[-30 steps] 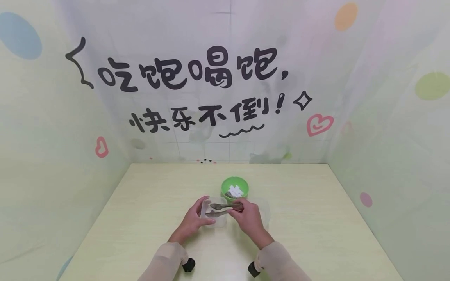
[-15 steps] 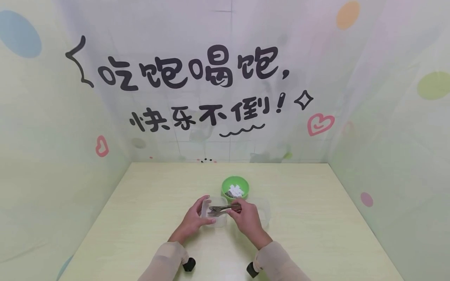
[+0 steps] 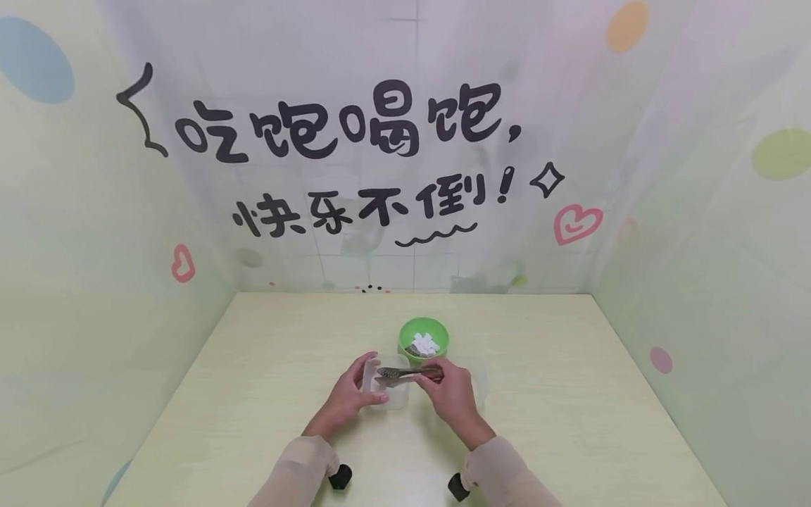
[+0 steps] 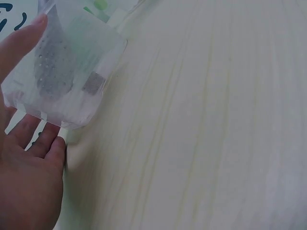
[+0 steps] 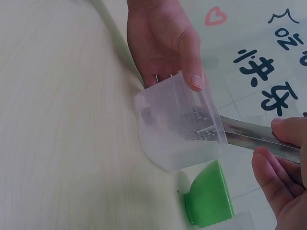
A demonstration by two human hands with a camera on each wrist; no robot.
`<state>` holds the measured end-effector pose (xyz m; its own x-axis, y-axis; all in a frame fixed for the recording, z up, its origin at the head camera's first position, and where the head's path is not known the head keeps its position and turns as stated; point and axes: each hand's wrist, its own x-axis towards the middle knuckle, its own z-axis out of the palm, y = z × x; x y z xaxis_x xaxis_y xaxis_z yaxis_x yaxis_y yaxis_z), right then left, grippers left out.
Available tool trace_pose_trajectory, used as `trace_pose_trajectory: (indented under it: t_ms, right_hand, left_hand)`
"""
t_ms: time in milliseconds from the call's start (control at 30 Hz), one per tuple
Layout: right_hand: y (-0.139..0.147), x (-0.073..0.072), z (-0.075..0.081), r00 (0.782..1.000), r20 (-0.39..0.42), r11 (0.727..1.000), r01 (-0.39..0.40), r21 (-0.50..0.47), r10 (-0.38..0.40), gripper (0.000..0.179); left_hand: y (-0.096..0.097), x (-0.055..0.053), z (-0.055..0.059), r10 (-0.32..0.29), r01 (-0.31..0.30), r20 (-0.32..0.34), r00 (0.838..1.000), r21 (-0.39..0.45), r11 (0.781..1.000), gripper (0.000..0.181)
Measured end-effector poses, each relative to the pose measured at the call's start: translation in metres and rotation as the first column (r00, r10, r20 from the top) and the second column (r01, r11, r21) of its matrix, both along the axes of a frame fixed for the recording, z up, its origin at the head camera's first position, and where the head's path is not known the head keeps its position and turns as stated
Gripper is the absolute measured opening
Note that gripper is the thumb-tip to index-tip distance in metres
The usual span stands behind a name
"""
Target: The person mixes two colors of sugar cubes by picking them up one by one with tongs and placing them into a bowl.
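My left hand (image 3: 365,385) grips a small clear plastic container (image 3: 394,396) on the table, thumb on the near wall and fingers behind the far side. In the left wrist view the container (image 4: 67,72) stands just above my palm (image 4: 24,187). My right hand (image 3: 438,380) pinches metal tongs (image 3: 405,372), whose perforated tips reach into the container's mouth (image 5: 192,129). The tongs' arms (image 5: 254,137) lie almost together. I cannot tell whether anything is between the tips. A green bowl (image 3: 423,336) holding white cubes (image 3: 424,345) stands just behind the hands.
A second clear container (image 3: 479,384) sits to the right of my right hand. The pale wooden table (image 3: 570,422) is walled in by printed backdrops on three sides. In the right wrist view the green bowl (image 5: 208,197) stands close beside the held container.
The tongs' arms, spread apart a second ago, have come together and lifted slightly. My right hand has edged a little to the right. The left hand and container have stayed put.
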<state>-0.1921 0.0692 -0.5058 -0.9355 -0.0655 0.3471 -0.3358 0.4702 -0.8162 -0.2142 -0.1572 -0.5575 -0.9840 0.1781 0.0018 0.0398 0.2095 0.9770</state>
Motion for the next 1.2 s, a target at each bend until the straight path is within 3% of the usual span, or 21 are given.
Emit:
trace_pose_trajectory:
  t_ms: [233,467,533,700,833,1200]
  right_hand:
    - [0.007,0.0,0.004,0.998,-0.066,0.997,-0.012,-0.073,0.007,0.02]
    - [0.015,-0.001,0.005,1.0,-0.014,0.985,0.0,-0.17,-0.002,0.017]
    - [0.016,-0.001,0.007,1.0,-0.003,0.982,0.012,-0.191,-0.012,0.016]
    - [0.019,0.0,0.011,1.0,-0.009,0.972,0.024,-0.232,-0.027,0.014]
    - [0.02,0.0,0.011,0.998,-0.051,0.966,0.028,-0.257,-0.042,0.016]
    - [0.028,-0.001,0.008,0.985,-0.117,0.953,0.09,-0.291,-0.129,0.018]
  left_hand:
    - [0.0,-0.001,-0.001,-0.004,0.004,-0.025,1.0,-0.009,1.0,0.089]
    - [0.0,0.001,-0.001,0.005,-0.006,-0.017,1.0,-0.007,1.0,0.089]
    - [0.0,0.003,0.004,0.002,-0.002,-0.012,1.0,-0.002,1.0,0.088]
    - [-0.001,0.002,0.003,-0.005,0.005,-0.019,1.0,0.006,1.0,0.088]
    - [-0.002,-0.001,-0.003,0.003,-0.003,-0.023,1.0,-0.01,1.0,0.088]
    - [-0.002,0.0,0.002,-0.018,0.018,0.015,1.0,-0.04,0.999,0.09]
